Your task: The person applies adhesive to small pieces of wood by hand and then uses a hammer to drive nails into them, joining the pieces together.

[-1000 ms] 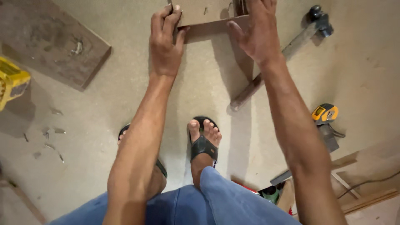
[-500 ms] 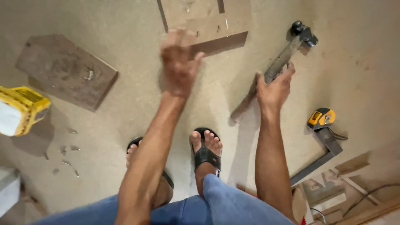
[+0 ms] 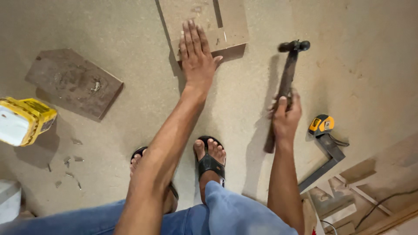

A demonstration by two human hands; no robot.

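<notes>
While the left hand (image 3: 197, 58) lies flat, fingers straight and spread, pressing on the near edge of a pale wooden board (image 3: 204, 21) at the far middle of the floor, the right hand (image 3: 286, 116) is wrapped tight around the handle of a hammer (image 3: 285, 87); its dark metal head points away, to the far right of the board, and the butt of the handle sticks out below the fist toward the person; the hammer stands apart from the board, not touching it.

At the left edge sits a yellow box-like container (image 3: 24, 119) with a pale top; what it holds cannot be told; just beside it, nearer, small chips (image 3: 69, 163) lie scattered on the floor. Farther left of the board rests a dark wooden slab (image 3: 74, 82) with a small metal piece on it. To the right of the hammer hand lie a yellow and black tape measure (image 3: 321, 125) and a dark metal square (image 3: 324, 163); offcuts of wood (image 3: 348, 191) pile at the near right corner. Two feet in black sandals (image 3: 210, 163) stand below the arms, blue trousers nearest.
</notes>
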